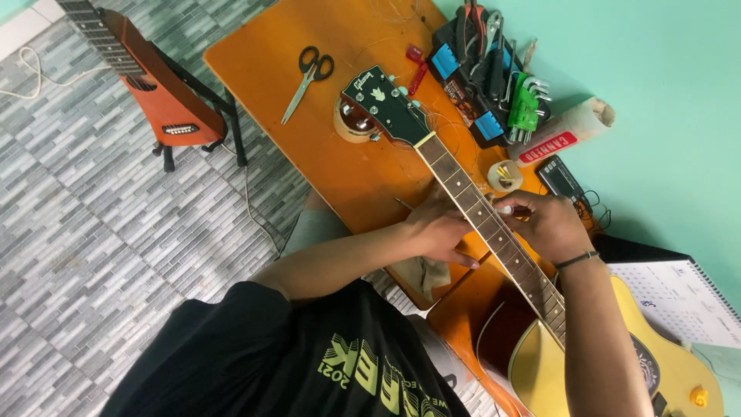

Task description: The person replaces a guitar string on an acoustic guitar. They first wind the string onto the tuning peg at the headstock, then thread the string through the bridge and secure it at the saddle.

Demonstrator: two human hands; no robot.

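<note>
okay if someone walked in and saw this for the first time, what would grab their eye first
A yellow acoustic guitar lies across the orange table, its neck under both hands: left hand on the near side, right hand on the far side. Scissors lie beyond the headstock, and a second, orange guitar stands on the floor.

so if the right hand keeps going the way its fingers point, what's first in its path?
The right hand points across the guitar neck, which its fingers already touch. Straight on, the left hand on the far side comes next, probably; depth is unclear.
</note>
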